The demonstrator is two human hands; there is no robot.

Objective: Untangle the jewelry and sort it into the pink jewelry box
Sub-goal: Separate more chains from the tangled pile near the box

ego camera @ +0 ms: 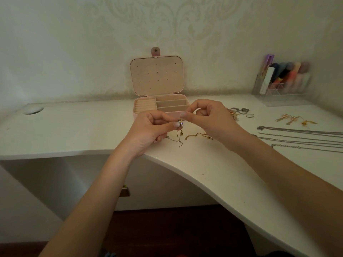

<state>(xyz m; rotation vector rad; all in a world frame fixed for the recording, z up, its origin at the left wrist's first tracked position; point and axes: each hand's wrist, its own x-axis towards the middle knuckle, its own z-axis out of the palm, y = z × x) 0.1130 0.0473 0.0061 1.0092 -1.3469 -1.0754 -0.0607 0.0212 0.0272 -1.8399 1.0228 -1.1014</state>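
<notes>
Left hand (148,127) and right hand (209,117) both pinch 1 tangled chain (180,130) with curled fingers. It dangles above the desk (74,127), before the open pink jewelry box (159,101).

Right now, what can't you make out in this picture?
- Small silver charm piece: head view, too small and partly covered by the fingertips of the left hand and right hand.
- Long silver chains: cut off by the right edge.
- Clear plastic organizer: contents blurred.
</notes>
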